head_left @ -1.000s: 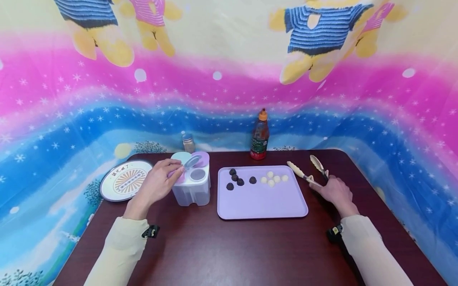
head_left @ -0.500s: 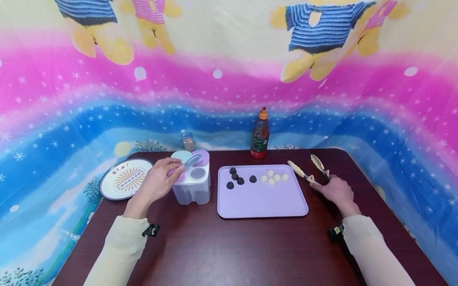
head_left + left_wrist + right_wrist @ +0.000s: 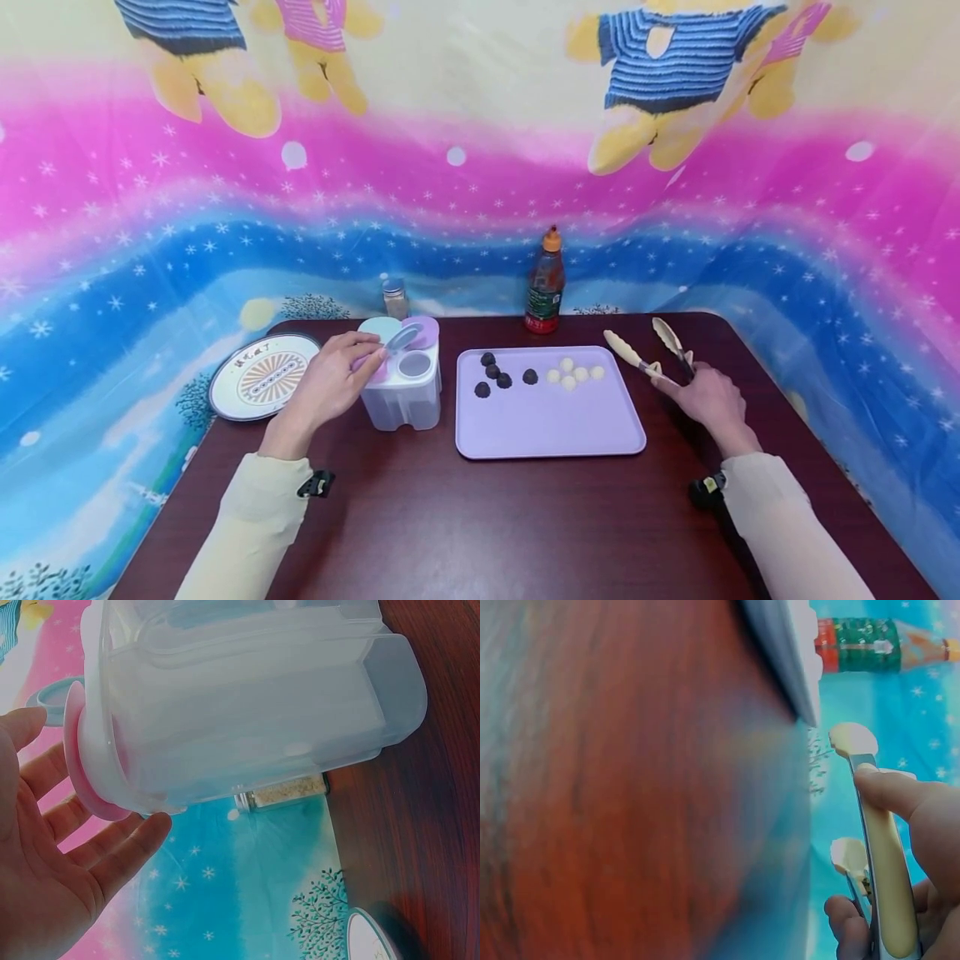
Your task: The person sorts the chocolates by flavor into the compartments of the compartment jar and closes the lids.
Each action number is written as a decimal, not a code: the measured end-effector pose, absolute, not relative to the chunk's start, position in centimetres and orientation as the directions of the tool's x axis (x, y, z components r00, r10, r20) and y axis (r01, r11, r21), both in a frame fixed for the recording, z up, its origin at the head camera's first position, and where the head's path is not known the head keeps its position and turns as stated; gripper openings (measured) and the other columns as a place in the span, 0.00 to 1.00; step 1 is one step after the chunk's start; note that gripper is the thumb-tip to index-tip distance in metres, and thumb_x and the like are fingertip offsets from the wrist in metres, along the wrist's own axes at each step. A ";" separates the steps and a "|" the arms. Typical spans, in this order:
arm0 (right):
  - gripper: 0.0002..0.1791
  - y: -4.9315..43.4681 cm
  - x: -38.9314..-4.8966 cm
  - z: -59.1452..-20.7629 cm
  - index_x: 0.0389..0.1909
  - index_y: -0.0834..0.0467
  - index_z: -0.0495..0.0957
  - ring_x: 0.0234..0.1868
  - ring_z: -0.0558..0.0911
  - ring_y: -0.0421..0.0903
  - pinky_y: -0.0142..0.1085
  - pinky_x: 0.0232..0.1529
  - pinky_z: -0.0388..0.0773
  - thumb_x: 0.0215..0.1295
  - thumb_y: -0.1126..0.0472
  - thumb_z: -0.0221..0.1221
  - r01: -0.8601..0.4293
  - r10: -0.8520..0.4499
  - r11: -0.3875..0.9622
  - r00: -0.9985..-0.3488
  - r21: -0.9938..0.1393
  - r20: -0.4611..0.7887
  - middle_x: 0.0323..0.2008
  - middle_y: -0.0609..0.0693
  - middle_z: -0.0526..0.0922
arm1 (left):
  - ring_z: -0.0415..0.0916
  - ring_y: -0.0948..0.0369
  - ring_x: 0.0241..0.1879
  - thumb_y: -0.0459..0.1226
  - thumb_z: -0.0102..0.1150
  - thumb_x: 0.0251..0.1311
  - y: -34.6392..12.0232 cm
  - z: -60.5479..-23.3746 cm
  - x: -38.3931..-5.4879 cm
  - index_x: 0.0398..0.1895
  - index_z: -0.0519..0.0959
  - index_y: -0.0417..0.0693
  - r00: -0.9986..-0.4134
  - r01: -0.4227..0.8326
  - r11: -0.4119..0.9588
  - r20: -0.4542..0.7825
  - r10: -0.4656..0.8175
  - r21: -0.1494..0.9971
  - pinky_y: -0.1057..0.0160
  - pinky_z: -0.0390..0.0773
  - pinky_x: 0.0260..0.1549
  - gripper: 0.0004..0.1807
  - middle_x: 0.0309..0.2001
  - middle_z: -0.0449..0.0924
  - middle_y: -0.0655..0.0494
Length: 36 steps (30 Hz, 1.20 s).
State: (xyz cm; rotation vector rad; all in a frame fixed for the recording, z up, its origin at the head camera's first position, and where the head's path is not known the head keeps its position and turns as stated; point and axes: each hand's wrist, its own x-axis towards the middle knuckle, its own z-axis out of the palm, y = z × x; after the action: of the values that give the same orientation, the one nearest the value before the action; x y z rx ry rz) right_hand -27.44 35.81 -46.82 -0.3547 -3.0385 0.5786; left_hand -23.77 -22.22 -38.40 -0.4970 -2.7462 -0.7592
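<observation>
A translucent container [image 3: 401, 404] stands left of the tray, with round coloured lids on top. My left hand [image 3: 330, 375] lies over its pink lid [image 3: 82, 757], fingers mostly straight. The thumb is at a raised grey-blue lid [image 3: 405, 337], beside an uncovered round opening [image 3: 414, 364]. My right hand [image 3: 712, 398] grips tongs [image 3: 889, 877] with cream tips, their arms spread apart, just right of the lilac tray [image 3: 547, 429]. On that tray lie several dark balls [image 3: 492, 372] at the left and several pale balls [image 3: 569, 367] at the right.
A plate [image 3: 251, 392] leans at the table's left edge, partly behind my left arm. A small jar [image 3: 394, 298] stands behind the container. A sauce bottle [image 3: 544, 292] stands behind the tray. Patterned cloth [image 3: 450, 208] closes off the back and sides.
My right hand has shifted slightly up and to the right with the tongs. The left hand stays at the container's lids, and the balls have not moved.
</observation>
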 end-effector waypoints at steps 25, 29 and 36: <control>0.52 30.5 -25.6 -43.0 0.69 0.61 0.67 0.44 0.80 0.67 0.57 0.34 0.74 0.56 0.24 0.58 0.041 0.074 0.946 -0.993 -0.321 0.091 0.51 0.68 0.81 | 0.65 0.43 0.68 0.47 0.49 0.74 -22.3 -38.6 -23.8 0.55 0.83 0.39 -0.908 0.389 0.806 0.332 0.255 0.446 0.42 0.63 0.68 0.23 0.61 0.78 0.45; 0.50 29.6 -25.4 -42.9 0.67 0.62 0.69 0.41 0.80 0.63 0.54 0.33 0.74 0.56 0.28 0.62 0.002 0.037 0.948 -0.994 -0.317 0.105 0.47 0.66 0.83 | 0.65 0.43 0.68 0.48 0.49 0.74 -22.2 -38.6 -23.8 0.55 0.83 0.39 -0.911 0.385 0.805 0.326 0.253 0.450 0.42 0.62 0.69 0.23 0.61 0.78 0.45; 0.48 27.8 -25.1 -43.0 0.66 0.60 0.71 0.43 0.80 0.60 0.52 0.36 0.75 0.55 0.29 0.64 -0.039 -0.015 0.942 -0.997 -0.333 0.075 0.51 0.65 0.82 | 0.65 0.43 0.68 0.48 0.49 0.75 -22.2 -38.4 -23.8 0.55 0.83 0.39 -0.910 0.387 0.805 0.326 0.255 0.450 0.42 0.62 0.69 0.23 0.61 0.78 0.45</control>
State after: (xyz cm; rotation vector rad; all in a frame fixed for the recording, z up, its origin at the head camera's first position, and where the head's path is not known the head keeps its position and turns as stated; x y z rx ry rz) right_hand -25.13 27.78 -43.01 0.0419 -3.0249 0.5209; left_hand -23.76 -22.18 -38.45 -0.4965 -2.7428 -0.7615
